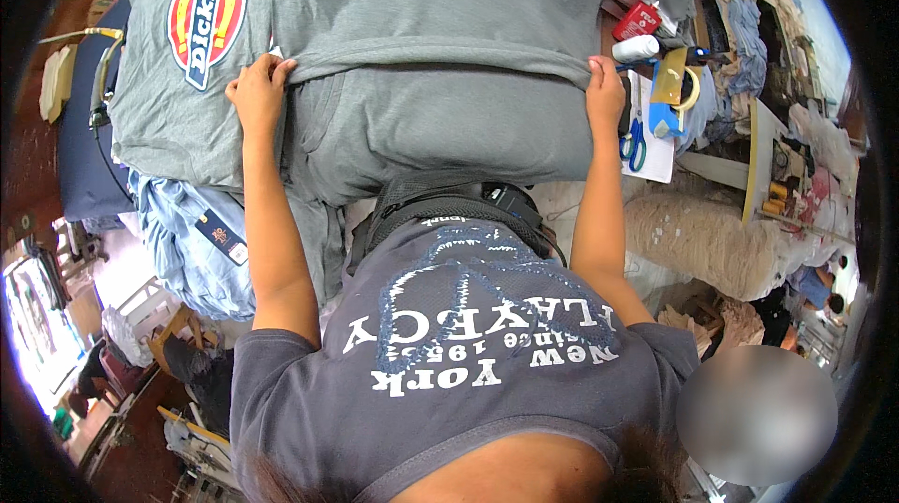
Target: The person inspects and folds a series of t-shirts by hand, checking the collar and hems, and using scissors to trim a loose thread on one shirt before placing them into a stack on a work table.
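Observation:
A grey T-shirt (440,110) lies across the work surface in front of me, with a thick fold running from side to side. My left hand (258,91) pinches the left end of this fold, where a small white and red bit shows by the fingertips. At the right end, my right hand (605,91) grips the same fold between thumb and fingers. The fold stretches fairly straight between both hands. More grey cloth with a red, yellow and blue printed emblem (208,18) spreads out under and beyond my left hand.
Right of my right hand lie blue-handled scissors (634,142), a tape dispenser (667,110), a white bottle (636,48) and a red box (639,22). A light blue garment with a dark tag (222,237) hangs at left. An iron-like tool with a cord (101,96) rests on dark blue cloth.

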Available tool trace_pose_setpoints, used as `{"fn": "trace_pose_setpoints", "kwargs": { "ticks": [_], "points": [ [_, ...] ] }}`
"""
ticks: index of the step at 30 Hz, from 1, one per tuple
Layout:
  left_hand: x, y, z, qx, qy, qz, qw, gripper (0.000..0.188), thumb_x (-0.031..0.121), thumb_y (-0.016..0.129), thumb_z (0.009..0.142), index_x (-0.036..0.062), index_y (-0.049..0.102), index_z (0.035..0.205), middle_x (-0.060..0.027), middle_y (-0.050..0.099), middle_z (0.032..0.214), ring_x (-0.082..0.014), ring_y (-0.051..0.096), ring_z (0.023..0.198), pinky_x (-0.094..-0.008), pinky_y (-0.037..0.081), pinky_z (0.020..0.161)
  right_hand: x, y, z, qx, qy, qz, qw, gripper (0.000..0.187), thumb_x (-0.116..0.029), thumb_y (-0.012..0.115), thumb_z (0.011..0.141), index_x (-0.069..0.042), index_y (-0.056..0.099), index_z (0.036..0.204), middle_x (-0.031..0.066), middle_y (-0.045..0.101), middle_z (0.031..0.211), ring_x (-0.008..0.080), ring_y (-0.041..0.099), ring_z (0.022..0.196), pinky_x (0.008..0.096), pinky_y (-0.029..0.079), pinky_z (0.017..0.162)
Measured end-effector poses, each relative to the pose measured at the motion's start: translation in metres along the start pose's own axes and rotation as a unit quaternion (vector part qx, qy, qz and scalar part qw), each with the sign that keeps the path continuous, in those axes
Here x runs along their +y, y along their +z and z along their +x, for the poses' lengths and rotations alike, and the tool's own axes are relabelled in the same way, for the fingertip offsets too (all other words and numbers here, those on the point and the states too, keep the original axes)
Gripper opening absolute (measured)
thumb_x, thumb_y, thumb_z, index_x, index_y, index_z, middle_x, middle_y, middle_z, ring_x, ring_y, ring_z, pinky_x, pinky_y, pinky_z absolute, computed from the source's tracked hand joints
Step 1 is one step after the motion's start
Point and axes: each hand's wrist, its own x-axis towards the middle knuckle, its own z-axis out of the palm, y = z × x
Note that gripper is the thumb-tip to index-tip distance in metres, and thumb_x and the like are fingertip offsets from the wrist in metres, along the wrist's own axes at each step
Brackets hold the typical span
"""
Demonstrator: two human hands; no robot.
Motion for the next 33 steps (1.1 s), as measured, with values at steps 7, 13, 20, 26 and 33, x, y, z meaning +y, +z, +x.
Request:
{"fn": "trace_pose_setpoints", "kwargs": {
  "ticks": [7, 13, 20, 26, 33],
  "points": [
    [-0.026, 0.010, 0.006, 0.007, -0.053, -0.239, 0.970, 0.027, 0.032, 0.054, 0.081, 0.0067, 0.063, 0.080, -0.0074, 0.060, 0.065, -0.0151, 0.054, 0.059, -0.0263, 0.039, 0.060, 0.001, -0.001, 0.000, -0.008, 0.016, 0.040, 0.999, 0.021, -0.024, 0.044, 0.088, -0.008, 0.058, 0.090, 0.0121, 0.061, 0.087, 0.0311, 0.057, 0.083, 0.0366, 0.044, 0.071],
    [-0.040, 0.026, 0.004, 0.037, -0.047, -0.337, 0.940, 0.026, 0.028, 0.049, 0.086, 0.0063, 0.063, 0.081, -0.0034, 0.057, 0.062, -0.0082, 0.050, 0.058, -0.0233, 0.039, 0.058, -0.004, -0.003, 0.001, -0.012, 0.051, 0.099, 0.994, 0.021, -0.022, 0.045, 0.088, -0.006, 0.058, 0.092, 0.0102, 0.061, 0.087, 0.0235, 0.058, 0.082, 0.0316, 0.043, 0.073],
    [-0.040, 0.025, 0.007, 0.043, -0.028, -0.346, 0.937, 0.025, 0.024, 0.049, 0.087, 0.0039, 0.063, 0.083, -0.0035, 0.059, 0.068, -0.0067, 0.050, 0.064, -0.0221, 0.040, 0.062, 0.007, -0.002, 0.000, 0.006, 0.034, 0.115, 0.993, 0.024, -0.025, 0.043, 0.089, -0.006, 0.058, 0.091, 0.0099, 0.060, 0.089, 0.0232, 0.057, 0.084, 0.0306, 0.043, 0.075],
    [-0.041, 0.021, 0.005, 0.017, -0.051, -0.337, 0.940, 0.026, 0.023, 0.049, 0.088, 0.0003, 0.061, 0.085, 0.0000, 0.058, 0.072, -0.0063, 0.048, 0.069, -0.0193, 0.039, 0.066, 0.018, -0.001, 0.001, 0.045, 0.124, 0.239, 0.962, 0.022, -0.023, 0.046, 0.088, -0.005, 0.058, 0.088, 0.0031, 0.053, 0.064, 0.0102, 0.049, 0.058, 0.0240, 0.040, 0.056],
    [-0.034, 0.019, 0.006, 0.016, -0.044, -0.343, 0.938, 0.029, 0.029, 0.049, 0.088, 0.0034, 0.063, 0.087, 0.0000, 0.059, 0.075, -0.0059, 0.048, 0.071, -0.0182, 0.037, 0.066, 0.012, -0.001, -0.001, 0.072, 0.123, 0.291, 0.946, 0.019, -0.017, 0.045, 0.088, -0.002, 0.057, 0.091, -0.0004, 0.050, 0.062, 0.0063, 0.045, 0.058, 0.0192, 0.036, 0.053]
  ]
}}
